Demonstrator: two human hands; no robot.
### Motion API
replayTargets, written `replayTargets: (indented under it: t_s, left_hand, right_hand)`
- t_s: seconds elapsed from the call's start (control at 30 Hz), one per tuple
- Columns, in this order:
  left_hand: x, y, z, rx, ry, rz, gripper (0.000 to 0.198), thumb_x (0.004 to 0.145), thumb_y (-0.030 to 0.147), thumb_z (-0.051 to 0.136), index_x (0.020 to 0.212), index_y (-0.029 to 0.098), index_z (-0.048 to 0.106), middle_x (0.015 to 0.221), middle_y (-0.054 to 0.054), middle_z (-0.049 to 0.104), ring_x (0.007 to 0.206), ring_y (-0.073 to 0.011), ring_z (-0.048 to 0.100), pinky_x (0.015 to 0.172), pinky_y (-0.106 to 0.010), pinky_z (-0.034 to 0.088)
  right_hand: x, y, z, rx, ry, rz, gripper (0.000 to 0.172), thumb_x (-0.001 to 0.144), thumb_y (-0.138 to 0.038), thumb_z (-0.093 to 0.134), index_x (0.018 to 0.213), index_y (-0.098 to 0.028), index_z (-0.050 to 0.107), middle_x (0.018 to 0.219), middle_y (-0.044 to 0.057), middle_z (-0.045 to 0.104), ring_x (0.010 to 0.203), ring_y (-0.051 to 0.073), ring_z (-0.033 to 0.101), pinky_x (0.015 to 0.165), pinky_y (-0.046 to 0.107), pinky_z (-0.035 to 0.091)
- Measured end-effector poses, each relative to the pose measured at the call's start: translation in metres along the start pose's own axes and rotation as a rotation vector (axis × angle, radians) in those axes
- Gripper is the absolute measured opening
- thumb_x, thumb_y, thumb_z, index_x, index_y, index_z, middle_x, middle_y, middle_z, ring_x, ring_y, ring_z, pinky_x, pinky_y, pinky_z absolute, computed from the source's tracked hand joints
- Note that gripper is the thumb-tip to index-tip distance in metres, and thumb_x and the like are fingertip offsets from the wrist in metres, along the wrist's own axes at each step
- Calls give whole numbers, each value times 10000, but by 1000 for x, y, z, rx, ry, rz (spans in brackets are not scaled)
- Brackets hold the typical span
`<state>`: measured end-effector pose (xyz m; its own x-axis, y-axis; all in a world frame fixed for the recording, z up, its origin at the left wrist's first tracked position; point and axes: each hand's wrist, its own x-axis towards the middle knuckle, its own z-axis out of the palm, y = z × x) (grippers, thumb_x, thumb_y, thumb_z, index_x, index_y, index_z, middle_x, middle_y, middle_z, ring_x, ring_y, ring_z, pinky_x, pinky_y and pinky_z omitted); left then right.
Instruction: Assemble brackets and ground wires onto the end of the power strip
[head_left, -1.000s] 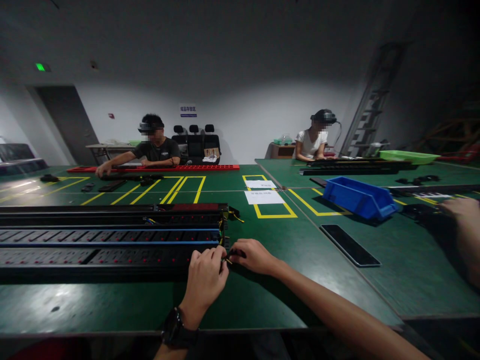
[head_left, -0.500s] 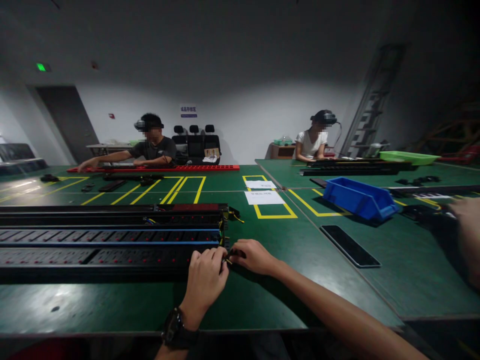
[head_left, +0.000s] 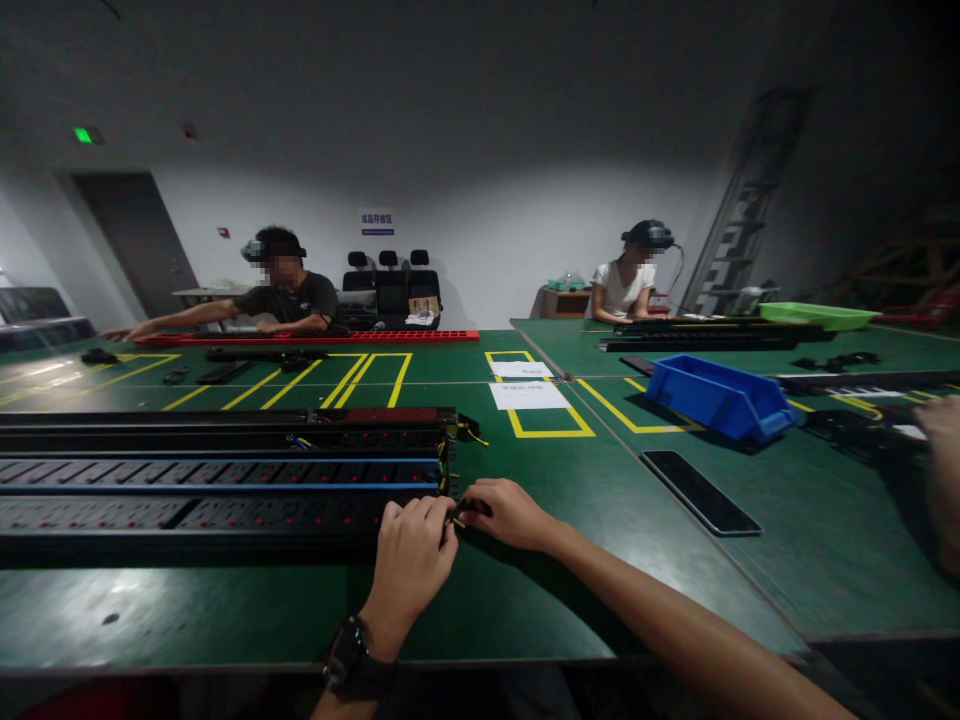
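Your fingers conceal most of the small black part [head_left: 474, 507] pinched between your two hands, at the right-hand end of the front power strip [head_left: 277, 515] on the green worktable [head_left: 540, 610]; its full outline and where it joins the strip, if it does, cannot be made out. Your left hand [head_left: 415, 545], back to the camera and a black watch [head_left: 346, 655] at its wrist, is curled with thumb and fingers nearly together about one side of the part, its palm unseen, and it covers the strip's corner. Your right hand [head_left: 511, 512] comes in from the other side, fingers bent and closed on the same part, fingertips partly lost in shadow. The strips run out past the left edge, and a person's hand [head_left: 943, 440] at far right is cut off and blurred. What shows of the part is dark and slim, with a short yellow tip, perhaps a wire end, poking out below. The front strip is black, its long row of sockets dotted with red; behind it lies a blue-edged power strip [head_left: 225, 473], and yellow-green wires [head_left: 470, 430] spill from the ends beyond. To the right lie a dark-screened smartphone [head_left: 701, 492] and a blue bin [head_left: 716, 397].
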<state>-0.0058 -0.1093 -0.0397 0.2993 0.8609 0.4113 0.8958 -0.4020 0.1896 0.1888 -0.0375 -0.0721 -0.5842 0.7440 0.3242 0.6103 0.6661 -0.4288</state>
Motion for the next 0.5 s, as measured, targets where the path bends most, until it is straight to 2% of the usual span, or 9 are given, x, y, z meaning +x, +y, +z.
replayTargets:
  t_s: [0.5]
  left_hand:
    - [0,-1,1,-7,-3,-3,219,908,168,516,1055,235,664,1000,-37,722,961,-219,630,816,-379,340]
  right_hand:
    - [1,-3,-2,-1,-10,14,96,877,-281,706,885,-186,704,779,11,656,674,123,554,614,221,333]
